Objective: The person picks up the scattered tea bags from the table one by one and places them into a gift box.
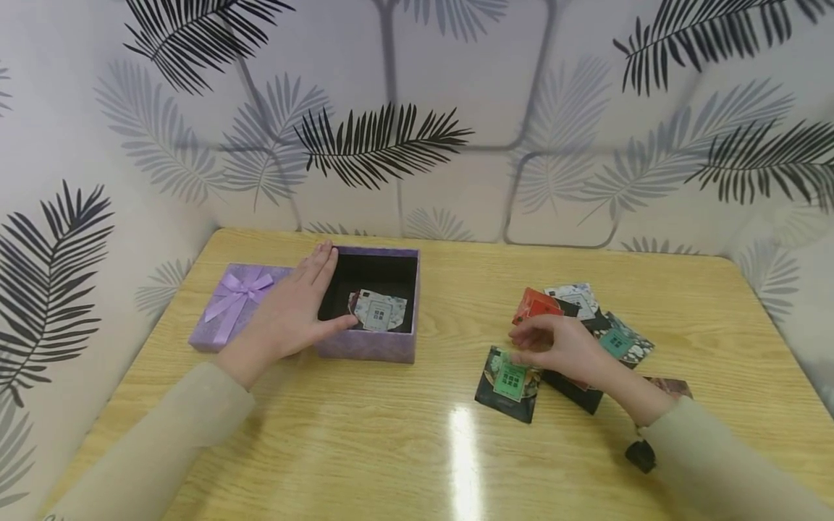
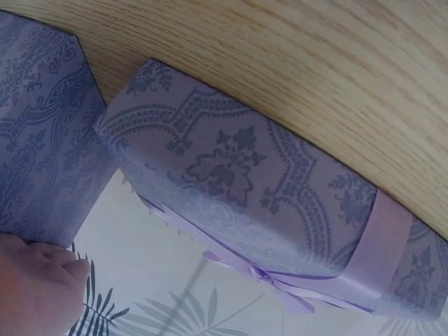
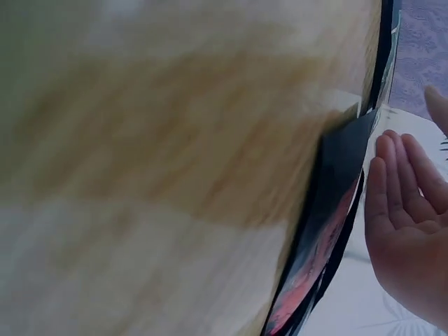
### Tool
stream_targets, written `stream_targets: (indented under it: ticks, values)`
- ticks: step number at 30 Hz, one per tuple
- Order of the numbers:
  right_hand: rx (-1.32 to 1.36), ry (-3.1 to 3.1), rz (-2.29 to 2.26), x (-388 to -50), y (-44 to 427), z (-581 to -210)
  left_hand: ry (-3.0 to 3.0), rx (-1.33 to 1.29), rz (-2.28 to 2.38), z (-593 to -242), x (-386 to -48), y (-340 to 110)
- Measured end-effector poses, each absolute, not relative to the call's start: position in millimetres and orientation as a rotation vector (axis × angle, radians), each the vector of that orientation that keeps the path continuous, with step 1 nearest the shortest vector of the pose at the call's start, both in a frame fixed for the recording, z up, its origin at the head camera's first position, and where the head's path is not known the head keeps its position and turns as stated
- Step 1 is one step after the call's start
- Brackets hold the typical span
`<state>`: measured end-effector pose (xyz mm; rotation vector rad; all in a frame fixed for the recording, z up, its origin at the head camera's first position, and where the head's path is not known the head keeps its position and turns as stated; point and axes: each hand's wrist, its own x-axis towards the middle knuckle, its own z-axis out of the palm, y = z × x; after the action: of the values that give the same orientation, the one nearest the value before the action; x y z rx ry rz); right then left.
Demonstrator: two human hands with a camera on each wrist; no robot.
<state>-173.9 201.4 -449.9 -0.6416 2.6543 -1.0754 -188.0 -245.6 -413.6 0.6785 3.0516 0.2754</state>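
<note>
My left hand (image 1: 283, 318), spread wide, rests against the purple box (image 1: 368, 349) near the tabletop's (image 1: 365, 441) far edge; my right hand (image 1: 572, 351), fingers (image 1: 542, 325) slightly parted at the green sachet (image 1: 507, 387) nearer the right edge, should pinch one corner.

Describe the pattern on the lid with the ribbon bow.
The lid has darker floral and scroll motifs on purple; the left wrist view shows it best.

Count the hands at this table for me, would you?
2. The left hand rests on the rim of the open purple box; the right hand is at the scattered packets, by the green-labelled one.
</note>
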Motion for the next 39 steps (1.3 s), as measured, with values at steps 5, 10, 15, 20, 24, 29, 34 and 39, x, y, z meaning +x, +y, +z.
stream_targets:
  ticks: [5, 10, 15, 20, 24, 29, 34, 39]
  values:
    - [-0.658, 2.623, -1.055, -174.2, 204.6, -453.1, 3.044, 0.68, 0.273, -412.8, -187.6, -246.1]
    - [-0.725, 2.633, -0.984, -172.5, 207.5, -457.6, 3.043, 0.678, 0.265, -413.3, -187.8, -246.3]
    - [-0.803, 2.635, -0.929, -169.4, 211.1, -464.0, 3.043, 0.679, 0.269, -414.3, -188.3, -246.0]
    - [-0.822, 2.615, -0.921, -167.9, 211.3, -466.1, 3.051, 0.689, 0.269, -413.3, -187.8, -245.7]
    - [-0.853, 2.596, -0.91, -167.5, 210.1, -466.7, 3.055, 0.694, 0.263, -413.1, -187.3, -245.9]
    - [-0.892, 2.592, -0.879, -167.1, 208.2, -466.7, 3.048, 0.687, 0.262, -412.3, -186.9, -247.2]
    - [-0.909, 2.595, -0.886, -166.2, 205.8, -464.5, 3.05, 0.686, 0.255, -411.5, -187.0, -247.3]
    - [-0.839, 2.597, -0.92, -165.2, 204.6, -460.5, 3.05, 0.686, 0.251, -411.6, -187.6, -246.3]
